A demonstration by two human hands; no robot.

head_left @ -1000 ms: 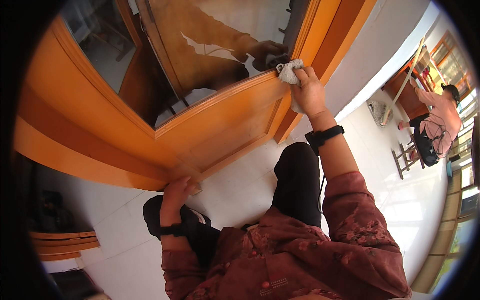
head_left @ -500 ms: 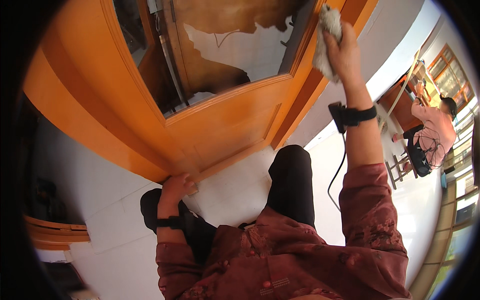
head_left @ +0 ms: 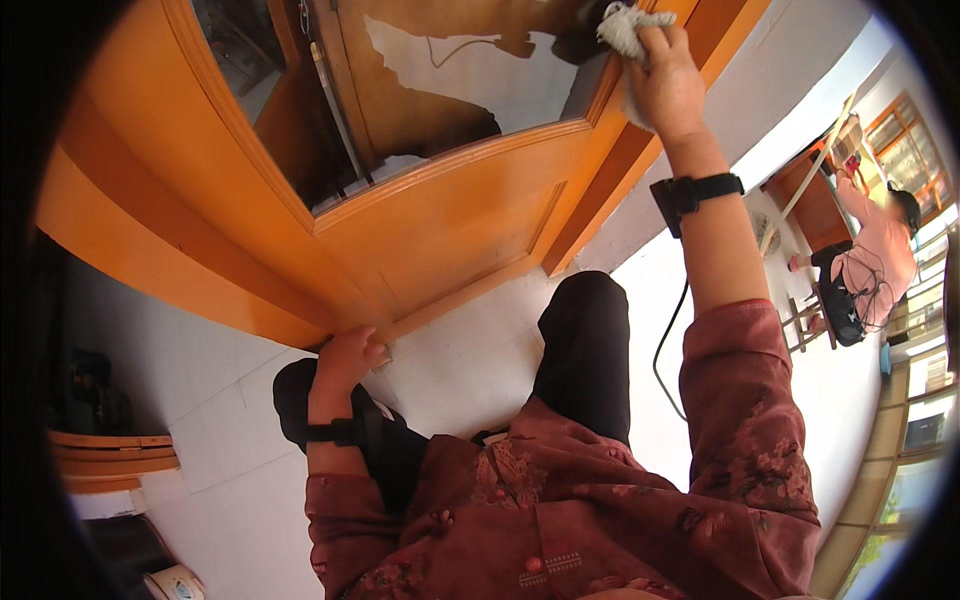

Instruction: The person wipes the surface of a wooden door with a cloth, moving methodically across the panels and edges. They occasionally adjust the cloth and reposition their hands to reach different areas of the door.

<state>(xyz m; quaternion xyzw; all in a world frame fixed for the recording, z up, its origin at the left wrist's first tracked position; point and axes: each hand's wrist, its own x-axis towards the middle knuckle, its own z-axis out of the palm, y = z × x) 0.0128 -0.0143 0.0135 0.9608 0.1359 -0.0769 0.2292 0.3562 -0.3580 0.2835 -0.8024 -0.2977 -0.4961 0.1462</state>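
Note:
An orange wooden door (head_left: pixel 450 215) with a glass pane (head_left: pixel 465 100) stands in front of me. My right hand (head_left: pixel 668 92), raised at the upper right, is closed round a pale, crumpled cloth (head_left: pixel 628 32) that lies against the frame strip beside the glass. Part of the cloth also hangs under the palm. Low on the left, my left hand (head_left: pixel 347 362) grips the door's edge, its fingertips pointing right over the face; the rest of its grip is hidden. Dark straps circle both wrists, and a black cable (head_left: pixel 660 365) hangs from the right one.
Pale floor tiles (head_left: pixel 470 345) spread around my knees. At the right, a person in a pink top (head_left: pixel 870 265) sits on a wooden stool (head_left: pixel 803 322) near a long pole (head_left: pixel 818 165). A white container (head_left: pixel 178 582) stands at the lower left.
My right hand has shifted slightly left with the cloth, which is now more bunched over the fingers. The left hand stays at the door's edge. The seated person's arm has moved.

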